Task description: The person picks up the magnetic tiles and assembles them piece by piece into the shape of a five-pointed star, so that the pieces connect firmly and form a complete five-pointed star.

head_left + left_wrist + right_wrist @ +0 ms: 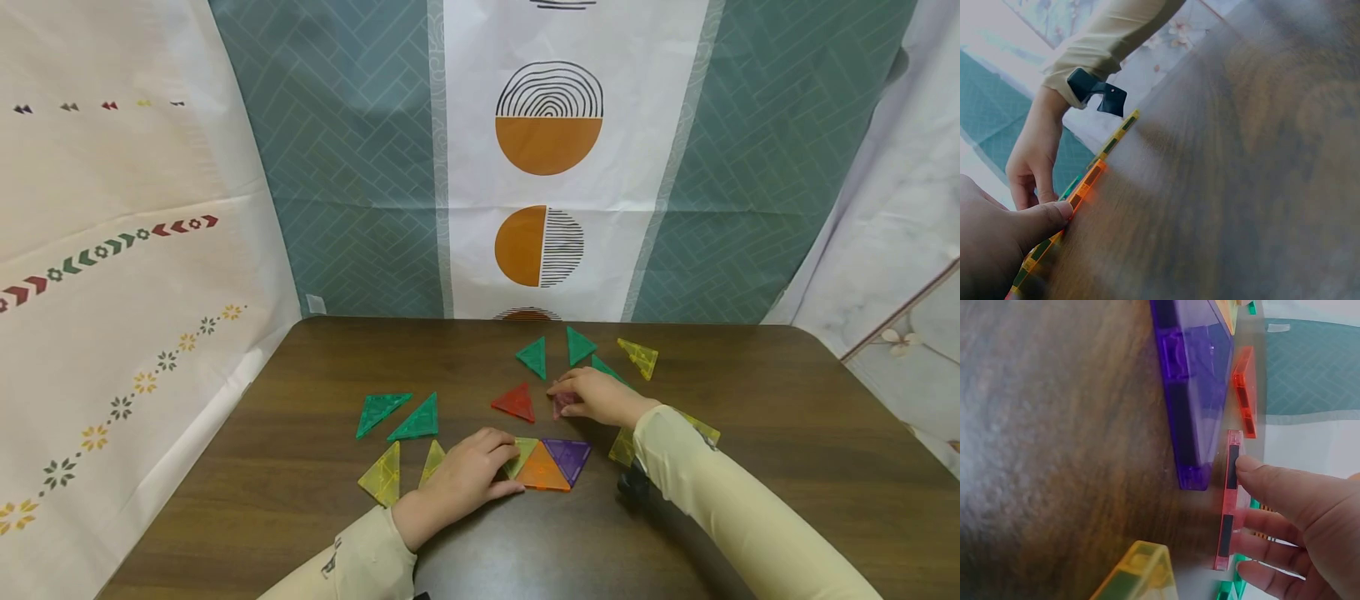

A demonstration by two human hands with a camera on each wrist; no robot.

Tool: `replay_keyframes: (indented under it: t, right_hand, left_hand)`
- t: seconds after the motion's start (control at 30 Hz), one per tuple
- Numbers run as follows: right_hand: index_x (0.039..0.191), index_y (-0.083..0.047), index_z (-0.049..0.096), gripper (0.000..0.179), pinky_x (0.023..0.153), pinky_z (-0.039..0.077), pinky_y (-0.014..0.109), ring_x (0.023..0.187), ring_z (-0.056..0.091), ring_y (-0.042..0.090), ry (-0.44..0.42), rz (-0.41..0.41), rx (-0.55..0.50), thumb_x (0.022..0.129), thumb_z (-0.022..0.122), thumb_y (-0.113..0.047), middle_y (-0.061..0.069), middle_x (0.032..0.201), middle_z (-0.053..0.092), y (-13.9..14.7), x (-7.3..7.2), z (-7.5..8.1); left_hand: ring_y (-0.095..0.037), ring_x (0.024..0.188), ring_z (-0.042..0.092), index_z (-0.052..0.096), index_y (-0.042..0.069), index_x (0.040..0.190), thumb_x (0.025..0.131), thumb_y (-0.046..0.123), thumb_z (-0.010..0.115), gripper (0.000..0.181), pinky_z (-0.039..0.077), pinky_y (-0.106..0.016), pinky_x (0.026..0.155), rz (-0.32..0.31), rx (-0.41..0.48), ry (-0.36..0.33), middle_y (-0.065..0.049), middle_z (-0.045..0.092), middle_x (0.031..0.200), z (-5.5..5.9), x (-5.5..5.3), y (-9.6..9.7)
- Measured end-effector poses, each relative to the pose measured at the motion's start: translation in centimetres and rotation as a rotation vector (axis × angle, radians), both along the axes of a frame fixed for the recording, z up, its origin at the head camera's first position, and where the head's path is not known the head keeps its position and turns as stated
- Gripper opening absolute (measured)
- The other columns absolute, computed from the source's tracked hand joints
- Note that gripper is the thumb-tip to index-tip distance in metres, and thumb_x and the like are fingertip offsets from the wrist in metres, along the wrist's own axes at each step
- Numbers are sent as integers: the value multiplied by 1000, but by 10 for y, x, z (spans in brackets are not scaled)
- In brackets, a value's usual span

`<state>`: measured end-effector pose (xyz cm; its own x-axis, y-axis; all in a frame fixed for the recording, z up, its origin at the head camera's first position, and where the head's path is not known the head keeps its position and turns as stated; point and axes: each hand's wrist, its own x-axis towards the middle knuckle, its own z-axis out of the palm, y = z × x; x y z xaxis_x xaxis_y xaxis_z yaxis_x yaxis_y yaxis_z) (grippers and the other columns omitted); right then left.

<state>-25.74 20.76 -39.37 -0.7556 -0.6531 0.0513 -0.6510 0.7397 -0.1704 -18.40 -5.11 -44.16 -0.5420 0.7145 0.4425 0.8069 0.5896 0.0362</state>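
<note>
My left hand (467, 471) rests on the table beside a joined row of triangular magnetic tiles. Its relaxed fingers touch the yellow-green tile (527, 450), and the thumb lies by the lower corner of the orange tile (545, 471). A purple tile (567, 457) adjoins the orange one on the right. Behind this row, my right hand (600, 397) pinches a pink tile (1227, 509) between thumb and fingers; in the head view the hand partly covers it. Just left of it lies a red tile (516, 402), apart from the others.
Two green tiles (413, 418) and two yellow tiles (383, 475) lie at the left. More green tiles (533, 357) and a yellow tile (640, 357) are at the back. Under the right forearm, other yellow tiles (622, 448) are partly hidden. A patterned cloth (360, 250) hangs behind the table.
</note>
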Motion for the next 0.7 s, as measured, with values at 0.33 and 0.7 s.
replay_keyframes:
  t: [0.33, 0.7]
  right_hand:
    - [112, -1, 71, 30, 86, 53, 40, 97, 61, 27, -21, -96, -42, 87, 70, -16, 12, 105, 65, -1, 3, -2]
    - [108, -3, 73, 27, 76, 53, 34, 87, 58, 20, -14, -161, -50, 86, 72, -19, 8, 96, 65, -7, 13, -4]
  left_hand:
    - [-14, 105, 61, 70, 12, 105, 84, 46, 70, 40, 53, -26, 88, -8, 9, 0, -1, 65, 112, 0, 0, 0]
    - [-15, 104, 61, 70, 12, 104, 83, 44, 72, 39, 53, -27, 89, -9, 13, 4, -2, 65, 111, 0, 1, -1]
